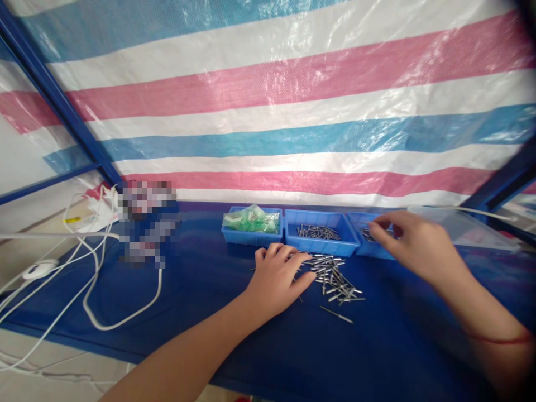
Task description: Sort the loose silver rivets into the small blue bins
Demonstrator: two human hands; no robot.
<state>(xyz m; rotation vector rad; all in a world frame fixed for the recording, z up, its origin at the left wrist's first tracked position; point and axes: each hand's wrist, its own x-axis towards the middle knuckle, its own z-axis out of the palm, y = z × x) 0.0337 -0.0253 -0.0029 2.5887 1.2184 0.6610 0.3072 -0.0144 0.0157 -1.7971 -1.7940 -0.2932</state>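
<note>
Left hand [276, 279] loosely open here, fingers spread over the left end of a pile of slim, silvery metal rivets [333, 280], just in front of the blue plastic bins [320, 245] lining the glossy blue worktop's [377, 346] back edge. And the right hand [414, 240] is over the rightmost bin, thumb and forefinger close; can't tell whether they pinch anything. One loose rivet [337, 315] lies nearer the front edge.

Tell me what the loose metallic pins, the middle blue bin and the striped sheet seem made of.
Loose pins: metal, silvery with bright glints; which metal, I can't tell.
Middle blue bin: probably moulded plastic, judging by its smooth, even-coloured walls and soft sheen.
Striped sheet: likely woven plastic, glossy, with fine weave texture and crinkled highlights.
</note>
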